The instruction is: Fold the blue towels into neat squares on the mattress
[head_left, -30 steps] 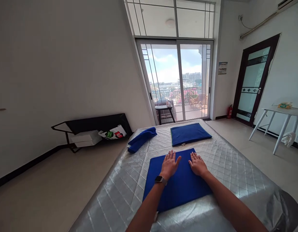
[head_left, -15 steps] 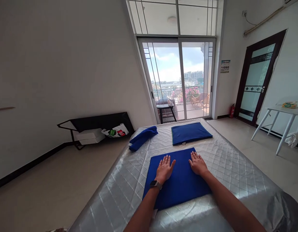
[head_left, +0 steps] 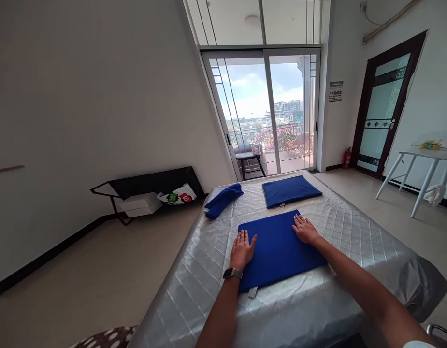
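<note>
A flat blue cloth (head_left: 277, 256) lies on the silver quilted cover (head_left: 209, 251), with a small white tag at its near edge. My left hand (head_left: 242, 250), below which a watch is worn, rests palm down at the cloth's left edge, fingers stretched. Near the far right corner, my right hand (head_left: 305, 229) lies flat on the cloth, fingers extended. Beyond it is a second flat blue cloth (head_left: 292, 191). A bunched blue cloth (head_left: 223, 200) sits at the cover's far left.
Along the left wall stands a black rack (head_left: 154, 186) with white boxes and a bag. A white table (head_left: 429, 153) is at the right. Behind the bed are a dark stool (head_left: 248, 156) and a sliding glass door (head_left: 266, 111).
My left hand has shifted to the cloth's left edge, and my right hand toward its far right corner. The hands are farther apart. The view has shifted a little.
</note>
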{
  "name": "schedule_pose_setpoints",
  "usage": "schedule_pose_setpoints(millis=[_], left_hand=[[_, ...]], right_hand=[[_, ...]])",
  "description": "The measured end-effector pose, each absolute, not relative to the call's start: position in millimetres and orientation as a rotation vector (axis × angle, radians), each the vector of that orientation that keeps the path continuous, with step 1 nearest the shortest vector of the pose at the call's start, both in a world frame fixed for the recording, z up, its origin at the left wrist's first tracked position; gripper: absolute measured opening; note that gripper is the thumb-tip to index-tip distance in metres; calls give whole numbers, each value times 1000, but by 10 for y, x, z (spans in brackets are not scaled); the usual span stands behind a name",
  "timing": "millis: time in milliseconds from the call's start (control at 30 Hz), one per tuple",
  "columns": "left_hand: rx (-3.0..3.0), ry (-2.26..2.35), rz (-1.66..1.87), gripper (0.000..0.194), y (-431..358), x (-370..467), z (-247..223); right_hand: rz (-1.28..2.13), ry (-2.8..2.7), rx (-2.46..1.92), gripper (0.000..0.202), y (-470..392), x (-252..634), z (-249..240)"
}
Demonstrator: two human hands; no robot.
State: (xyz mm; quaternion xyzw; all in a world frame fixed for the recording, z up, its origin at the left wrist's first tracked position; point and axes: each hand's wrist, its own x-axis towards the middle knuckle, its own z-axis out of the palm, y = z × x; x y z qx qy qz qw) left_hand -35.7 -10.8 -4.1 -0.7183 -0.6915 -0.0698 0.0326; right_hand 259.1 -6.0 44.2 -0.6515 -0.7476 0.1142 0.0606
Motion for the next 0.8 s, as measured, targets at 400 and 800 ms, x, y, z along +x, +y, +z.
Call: schedule_pose_setpoints(millis=[400, 800], left_hand=[[-2199, -2108, -246, 74, -55, -392, -133], [-2444, -1721, -472, 56, -311, 467, 278]], right_hand=[[363, -2276, -1928, 67, -508, 2694, 346], [348, -2235, -1894, 67, -497, 2667, 321]])
